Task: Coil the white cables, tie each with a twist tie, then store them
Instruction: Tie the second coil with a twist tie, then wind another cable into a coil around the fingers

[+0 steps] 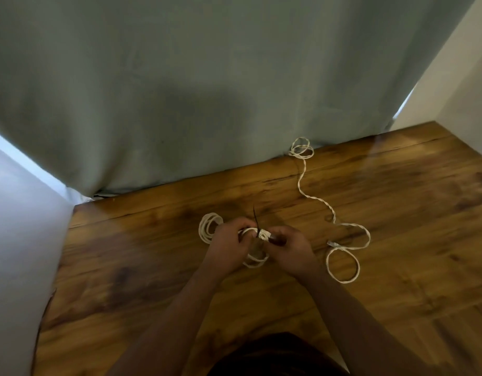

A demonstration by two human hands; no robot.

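Note:
A coiled white cable point(207, 227) is held over the wooden table point(397, 202) at its middle. My left hand point(229, 244) grips the coil from the left. My right hand point(290, 249) pinches the coil's gathered strands and a thin black twist tie point(255, 217), whose free end sticks up between my hands. Part of the coil hangs below my fingers. A second white cable point(316, 199) lies loose on the table to the right, running from a small tangle by the curtain to a loop near my right forearm.
A grey-green curtain point(207, 90) hangs along the table's far edge. White walls stand at the left point(14, 240) and at the far right point(467, 77). My dark clothing shows at the bottom edge.

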